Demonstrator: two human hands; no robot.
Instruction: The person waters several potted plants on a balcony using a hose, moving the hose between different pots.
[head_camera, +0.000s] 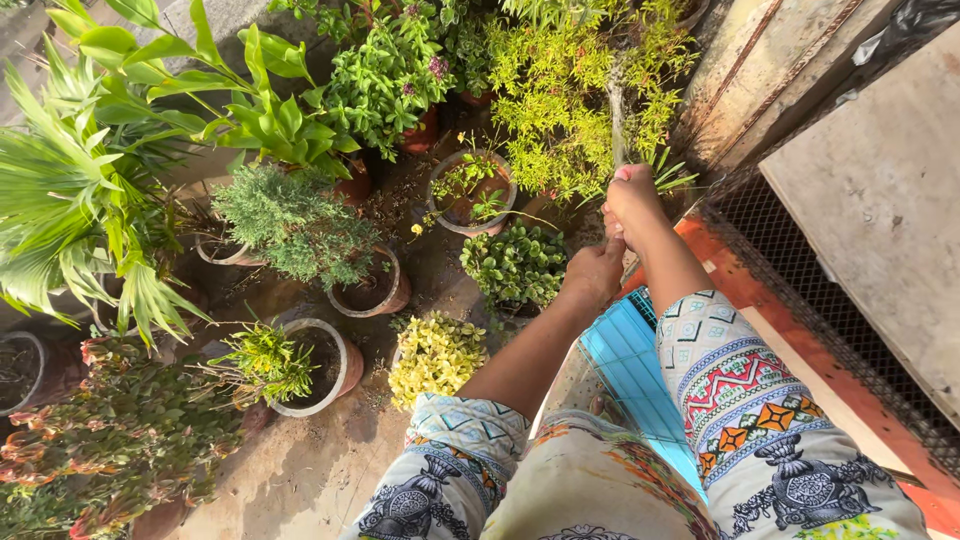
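Right hand (632, 196) is fisted around something hidden, water stream (617, 120) arcing out; left hand (594, 268) cups beneath. If the grip wobbles, I'd guess spray overshoots the far yellow-green bush (565, 100) and floods the near small pot (470, 192).

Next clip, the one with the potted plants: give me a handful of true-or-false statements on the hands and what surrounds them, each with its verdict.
1. Both hands are held close together above the plants. True: the left hand sits just under the right hand.
2. A thin stream of water rises from the right hand towards the yellow-green bush. True.
3. The left hand rests on the rim of a pot. False: it touches no pot; it meets the right hand in the air.
4. The plants stand on a wooden table. False: the pots stand on wet ground.
5. A blue mesh panel lies below the forearms. True.
6. The person's sleeves are plain black. False: they are pale with coloured patterns.
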